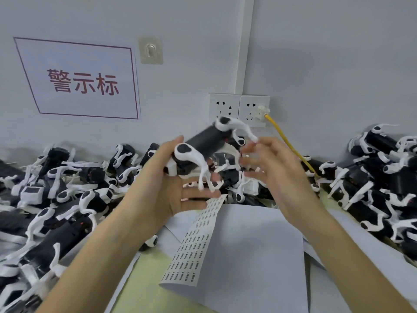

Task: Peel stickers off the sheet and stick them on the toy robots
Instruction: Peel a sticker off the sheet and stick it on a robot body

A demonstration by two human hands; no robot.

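The left hand grips the toy robot above the sticker sheet, its dark body slanting up to the right, where the right hand hovers just beside it, fingers loosely spread (blur hides any sticker on them).

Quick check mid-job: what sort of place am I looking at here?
Likely a toy factory labelling bench: heaps of identical toy robots, a sticker sheet, and a red-lettered wall sign.

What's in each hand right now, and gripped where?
The left hand grips a toy robot by the lower end of its black body. The right hand, blurred with fingers spread, seems to hold nothing.
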